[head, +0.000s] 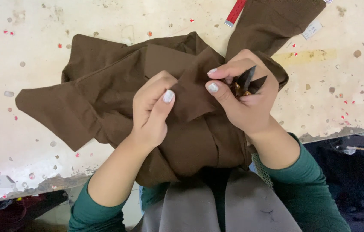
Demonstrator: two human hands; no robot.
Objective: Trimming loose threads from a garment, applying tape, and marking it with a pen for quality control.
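Brown garment (104, 99): crumpled, folded cloth lying across the near middle of the worktop (27, 43), its lower part hanging over the near edge toward the person's lap. One sleeve-like part runs up toward the far edge.

Left hand (152, 109): fingers curled and pressed together, pinching a fold of the brown garment near its centre. Judged to hold the cloth taut and steady for the other hand.

Right hand (244, 101): closed around a pair of small thread snips (248, 81), blades dark and pointing up and away from the person; the thumb and forefinger also pinch the garment's fold just beside the left hand. The tool rests in the palm, so the fingertips are free to grip cloth.

Measuring tape (235, 12): red strip at the far edge, partly under the garment's upper part.

Small white label (311, 30): lies near the far right corner, apart from the cloth.

Worktop surface: pale, worn, flecked with red and grey specks; chipped along the near edge.

Sleeves (315, 189): green, on both forearms.
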